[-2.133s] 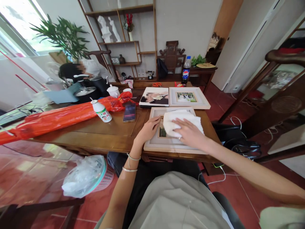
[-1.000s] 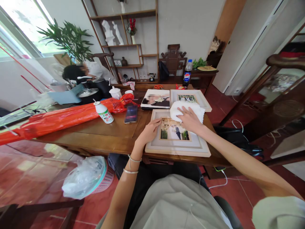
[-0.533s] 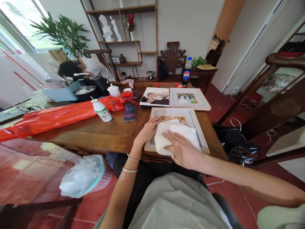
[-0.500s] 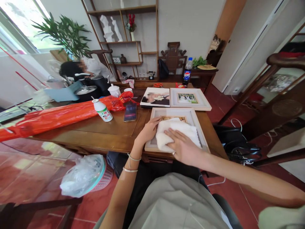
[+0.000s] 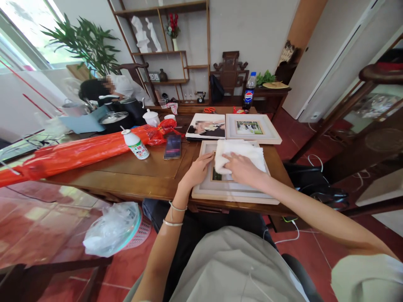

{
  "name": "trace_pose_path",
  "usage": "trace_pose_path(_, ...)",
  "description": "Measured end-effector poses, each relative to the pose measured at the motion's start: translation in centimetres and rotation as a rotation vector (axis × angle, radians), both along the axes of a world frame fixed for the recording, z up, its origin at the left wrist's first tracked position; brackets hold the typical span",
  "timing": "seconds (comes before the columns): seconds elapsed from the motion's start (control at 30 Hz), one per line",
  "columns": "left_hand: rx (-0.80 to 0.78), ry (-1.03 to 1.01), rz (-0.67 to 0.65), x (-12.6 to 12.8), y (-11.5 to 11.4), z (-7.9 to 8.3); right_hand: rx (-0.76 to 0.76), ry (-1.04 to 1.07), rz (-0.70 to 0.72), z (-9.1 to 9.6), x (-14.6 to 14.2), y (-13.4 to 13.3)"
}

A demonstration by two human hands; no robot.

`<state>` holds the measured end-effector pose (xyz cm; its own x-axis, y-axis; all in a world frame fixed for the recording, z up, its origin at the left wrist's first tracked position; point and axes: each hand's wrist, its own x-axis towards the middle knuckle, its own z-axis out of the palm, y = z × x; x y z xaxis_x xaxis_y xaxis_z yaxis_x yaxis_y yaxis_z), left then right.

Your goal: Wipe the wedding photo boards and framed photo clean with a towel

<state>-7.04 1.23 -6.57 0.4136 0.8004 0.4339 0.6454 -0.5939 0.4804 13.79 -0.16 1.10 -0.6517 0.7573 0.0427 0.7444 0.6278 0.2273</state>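
A white picture frame [image 5: 233,193] lies flat on the wooden table [image 5: 138,172] in front of me. My right hand [image 5: 244,169] presses flat, fingers spread, on a folded white cloth [image 5: 241,153] that covers most of the frame's photo. My left hand [image 5: 197,171] rests on the frame's left edge, fingers curled over it, holding it steady. Two bracelets circle my left wrist.
Two more framed pictures [image 5: 252,128] lie behind the frame. A phone [image 5: 172,147], a small white bottle [image 5: 136,144] and a long orange plastic bag [image 5: 72,155] lie to the left. A person [image 5: 103,88] sits at the far left. A basket with a plastic bag [image 5: 115,228] stands on the floor.
My right hand has slid the cloth from the frame's near part toward its far part. The left hand has stayed on the frame's left edge.
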Motion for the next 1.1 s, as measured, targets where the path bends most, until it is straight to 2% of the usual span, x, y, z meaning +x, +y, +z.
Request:
trace_pose_path(0.13,-0.003,0.004,-0.008,0.1,-0.1,0.1,-0.094,0.006,0.150,0.7,-0.7,-6.0)
trace_pose_path(0.2,-0.004,0.015,-0.011,0.1,-0.1,0.2,-0.129,-0.016,0.180,0.9,-1.0,-8.7)
trace_pose_path(0.27,-0.001,0.021,-0.015,0.1,-0.1,0.3,-0.143,-0.019,0.182,0.8,-1.2,-10.2)
trace_pose_path(0.37,-0.002,0.018,-0.014,0.1,-0.1,0.2,-0.117,0.011,0.131,0.2,-1.2,-9.2)
trace_pose_path(0.57,-0.019,0.019,-0.012,0.0,-0.1,0.3,0.035,-0.002,-0.187,-0.5,-0.3,-1.0)
trace_pose_path(0.67,-0.042,0.001,0.007,0.2,-0.1,0.5,0.052,-0.037,-0.212,0.0,-1.0,0.4)
trace_pose_path(0.73,-0.048,-0.022,0.023,0.3,0.0,0.6,0.024,-0.054,-0.151,0.5,-1.9,-0.7)
trace_pose_path(0.9,-0.048,-0.062,0.036,0.4,0.7,0.5,-0.041,-0.056,0.093,1.5,-4.9,-6.5)
trace_pose_path(1.0,-0.042,-0.058,0.025,0.2,1.0,0.4,0.028,-0.031,0.182,0.8,-5.9,-8.7)
trace_pose_path(1.1,-0.022,-0.050,-0.007,0.0,0.9,0.4,0.082,0.011,0.180,-0.2,-5.6,-9.2)
